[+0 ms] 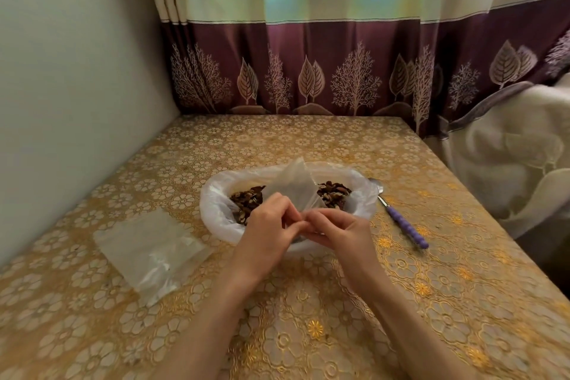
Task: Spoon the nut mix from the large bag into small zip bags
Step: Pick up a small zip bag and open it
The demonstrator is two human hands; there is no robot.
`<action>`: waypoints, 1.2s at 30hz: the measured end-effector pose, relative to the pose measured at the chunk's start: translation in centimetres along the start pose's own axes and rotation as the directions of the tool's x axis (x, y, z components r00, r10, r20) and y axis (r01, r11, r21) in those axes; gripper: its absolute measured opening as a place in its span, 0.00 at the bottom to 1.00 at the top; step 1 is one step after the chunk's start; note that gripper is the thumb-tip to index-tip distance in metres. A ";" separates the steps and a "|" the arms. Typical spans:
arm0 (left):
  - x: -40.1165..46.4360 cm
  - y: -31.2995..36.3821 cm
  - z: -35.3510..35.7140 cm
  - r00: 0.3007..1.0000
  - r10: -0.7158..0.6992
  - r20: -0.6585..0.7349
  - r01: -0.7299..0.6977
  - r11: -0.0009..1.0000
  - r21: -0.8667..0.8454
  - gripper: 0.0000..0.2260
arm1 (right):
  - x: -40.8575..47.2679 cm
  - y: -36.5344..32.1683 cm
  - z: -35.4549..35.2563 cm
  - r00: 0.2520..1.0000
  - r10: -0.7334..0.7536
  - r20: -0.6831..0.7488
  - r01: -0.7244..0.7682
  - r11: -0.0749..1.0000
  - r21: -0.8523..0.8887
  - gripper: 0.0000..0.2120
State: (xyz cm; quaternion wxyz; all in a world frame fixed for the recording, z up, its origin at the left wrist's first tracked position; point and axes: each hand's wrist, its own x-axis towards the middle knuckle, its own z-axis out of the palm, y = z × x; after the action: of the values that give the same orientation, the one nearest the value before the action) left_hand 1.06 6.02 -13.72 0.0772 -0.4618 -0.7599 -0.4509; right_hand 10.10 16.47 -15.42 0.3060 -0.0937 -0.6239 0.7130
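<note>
Head view: my left hand (271,219) and right hand (336,230) meet over the near rim of the large bag (216,210) of nut mix (334,193), fingers of both pinched on the mouth of a small zip bag (296,185) that stands up and away from me. The spoon (401,219) lies on the tabletop (462,287) just right of the bag, handle toward me, nearer my right hand. Spare zip bags (148,250) lie left.
</note>
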 end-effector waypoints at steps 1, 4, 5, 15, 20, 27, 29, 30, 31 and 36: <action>0.0 0.0 -0.1 1.000 0.013 0.024 -0.013 1.000 0.000 0.09 | 0.0 -0.2 -0.1 1.000 0.003 0.021 -0.003 1.000 0.006 0.09; -0.1 -0.1 -0.5 0.994 0.030 0.108 -0.026 0.999 -0.031 0.06 | -0.1 -0.4 -0.2 0.997 -0.061 0.044 0.067 0.988 -0.137 0.09; -0.1 -0.1 -0.6 0.990 0.029 0.141 -0.024 0.999 -0.041 0.05 | -0.1 -0.4 -0.1 0.993 -0.112 0.042 0.120 0.959 -0.258 0.08; -0.4 0.8 -1.0 0.985 0.041 0.167 0.010 0.955 -0.296 0.08 | -0.5 -0.9 0.8 0.948 -0.306 0.090 0.312 0.826 -0.469 0.10; -0.3 1.4 -1.1 0.975 -0.041 0.218 0.151 0.843 -0.516 0.10 | -0.5 -1.5 0.7 0.943 -0.320 0.089 0.325 0.838 -0.439 0.11; -0.2 0.5 -1.8 0.997 -0.053 0.057 0.066 0.964 -0.258 0.08 | -0.4 -1.3 0.3 0.946 -0.323 0.024 0.286 0.799 -0.529 0.08; -0.4 0.5 -1.6 0.996 0.075 -0.056 -0.076 0.997 -0.028 0.07 | -0.2 -1.2 0.0 0.930 -0.364 -0.054 0.245 0.721 -0.649 0.09; -0.5 0.6 -1.7 0.988 0.131 -0.086 -0.127 0.991 0.051 0.06 | -0.1 -1.2 -0.3 0.918 -0.389 -0.078 0.233 0.687 -0.689 0.09; -0.5 0.6 -1.8 0.979 0.177 -0.099 -0.165 0.979 0.117 0.07 | 0.0 -1.3 -0.6 0.899 -0.429 -0.088 0.236 0.645 -0.727 0.09; -0.4 1.5 -1.8 0.928 0.364 -0.076 -0.324 0.892 0.316 0.06 | 0.4 -1.7 -1.2 0.829 -0.547 -0.119 0.226 0.522 -0.823 0.07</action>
State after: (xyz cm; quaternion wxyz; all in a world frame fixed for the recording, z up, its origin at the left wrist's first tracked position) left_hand 1.85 4.66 -11.97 0.2750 -0.5410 -0.7183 -0.3402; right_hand 10.91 17.73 -13.94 0.4975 -0.2031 -0.8053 0.2506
